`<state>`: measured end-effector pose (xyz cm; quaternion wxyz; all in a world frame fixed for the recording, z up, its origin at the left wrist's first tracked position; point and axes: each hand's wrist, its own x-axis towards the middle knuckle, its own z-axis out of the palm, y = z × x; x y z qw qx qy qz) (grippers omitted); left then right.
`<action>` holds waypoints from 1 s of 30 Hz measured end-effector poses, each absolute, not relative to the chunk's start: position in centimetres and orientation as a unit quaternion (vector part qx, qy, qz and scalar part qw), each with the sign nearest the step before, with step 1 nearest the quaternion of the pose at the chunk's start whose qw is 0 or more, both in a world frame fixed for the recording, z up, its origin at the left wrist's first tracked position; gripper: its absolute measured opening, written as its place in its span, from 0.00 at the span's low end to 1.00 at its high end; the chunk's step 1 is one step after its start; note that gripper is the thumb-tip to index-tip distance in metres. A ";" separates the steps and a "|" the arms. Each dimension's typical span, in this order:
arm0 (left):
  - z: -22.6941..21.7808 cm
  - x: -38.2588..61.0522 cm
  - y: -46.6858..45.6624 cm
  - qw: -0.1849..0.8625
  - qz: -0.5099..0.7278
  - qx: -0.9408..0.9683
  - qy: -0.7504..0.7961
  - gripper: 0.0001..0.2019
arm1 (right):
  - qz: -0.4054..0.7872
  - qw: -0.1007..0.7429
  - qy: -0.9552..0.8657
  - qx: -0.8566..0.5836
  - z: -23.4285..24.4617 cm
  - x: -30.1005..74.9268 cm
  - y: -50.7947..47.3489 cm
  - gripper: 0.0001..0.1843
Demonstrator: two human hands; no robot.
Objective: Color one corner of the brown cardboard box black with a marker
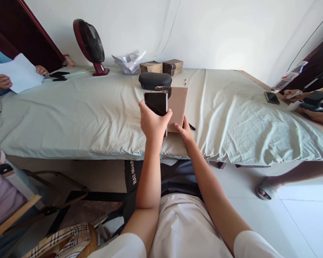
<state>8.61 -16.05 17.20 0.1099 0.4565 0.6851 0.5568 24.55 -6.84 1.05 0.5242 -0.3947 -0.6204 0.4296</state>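
Note:
My left hand (153,120) is wrapped round a smartphone (155,102), its dark screen facing up towards me. Just behind the phone, my right hand (185,132) grips the lower right edge of a flat beige, notebook-like piece (178,104). A dark patterned patch (165,91) shows at its upper left, partly hidden by the phone; I cannot tell if it belongs to the same piece. A black pen-like stick (192,127) lies on the cloth right of my right hand. Beyond both hands rests a black zip case (154,81).
A greenish cloth covers the long table (102,118). Patterned boxes (172,67), a white basket of papers (129,63) and a fan (93,46) stand along the wall. One person at left holds paper (24,73); another at right handles a dark device (316,98) near a phone (271,97).

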 end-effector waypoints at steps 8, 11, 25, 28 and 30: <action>11.1 -0.1 -13.0 0.204 0.303 0.451 0.814 0.46 | 0.422 0.539 -0.606 -0.405 1.1 24.5 -6.9 0.63; 8.1 -2.4 -12.2 0.230 0.225 0.428 0.844 0.53 | 0.426 0.539 -0.603 -0.404 1.1 24.5 -7.0 0.64; 5.5 -3.7 -2.4 0.129 0.185 0.427 0.876 0.51 | 0.413 0.545 -0.615 -0.392 1.1 24.4 -7.0 0.63; 4.9 -3.6 -1.1 0.100 0.190 0.449 0.867 0.45 | 0.415 0.546 -0.619 -0.382 0.9 24.4 -6.9 0.62; 4.5 -3.6 -0.9 0.092 0.186 0.459 0.864 0.43 | 0.419 0.546 -0.618 -0.379 0.8 24.4 -6.8 0.62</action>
